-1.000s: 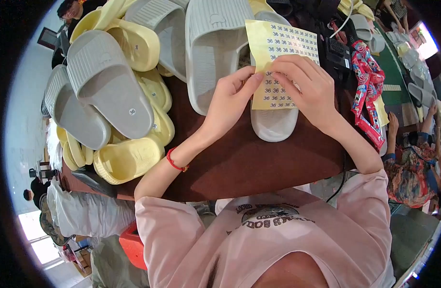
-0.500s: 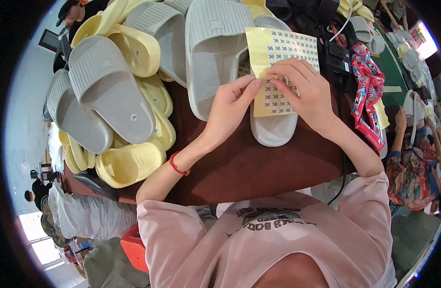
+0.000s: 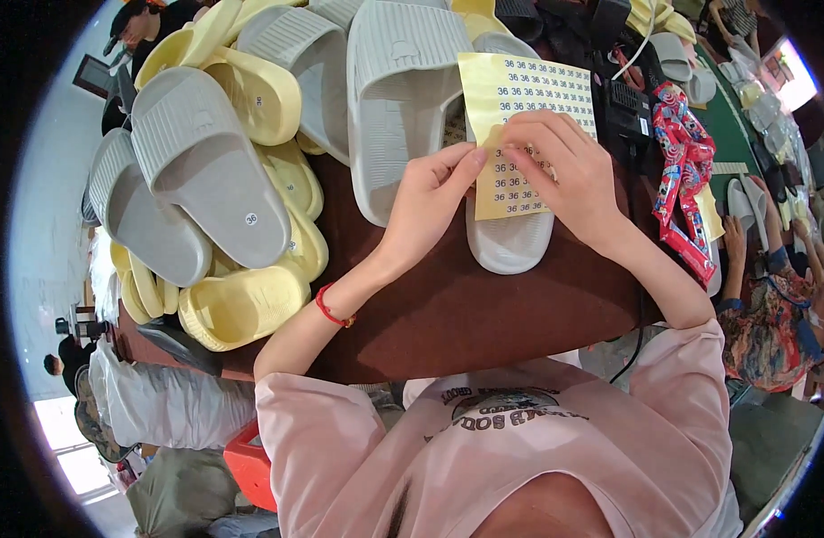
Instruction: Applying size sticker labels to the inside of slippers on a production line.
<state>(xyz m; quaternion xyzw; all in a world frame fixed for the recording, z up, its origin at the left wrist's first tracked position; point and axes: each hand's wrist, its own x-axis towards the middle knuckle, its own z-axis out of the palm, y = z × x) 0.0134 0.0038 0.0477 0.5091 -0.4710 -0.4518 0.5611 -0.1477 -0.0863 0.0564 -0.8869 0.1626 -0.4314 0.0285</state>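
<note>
A yellow sheet of small round stickers [image 3: 542, 85] is tilted up above a grey slipper [image 3: 510, 247], whose toe or heel end shows below it. My left hand [image 3: 432, 186] pinches the sheet's left edge between thumb and fingers. Over the middle of the sheet, my right hand [image 3: 575, 170] is closed, thumb and forefinger together near my left thumb. Whatever sits between those fingertips is too small to make out. Just left of my hands lies a larger grey slipper [image 3: 394, 134] with a ribbed strap.
Grey slippers [image 3: 219, 193] and yellow slippers [image 3: 246, 309] are piled on the left of the brown table [image 3: 448, 336]. Red shiny packaging [image 3: 681, 170] and a black device [image 3: 629, 112] lie at right. Another person's arm [image 3: 735, 251] shows at far right.
My right hand has shifted very slightly left and its fingertips have moved a little down the sheet. My left hand keeps its place. The far-right person's arm has moved.
</note>
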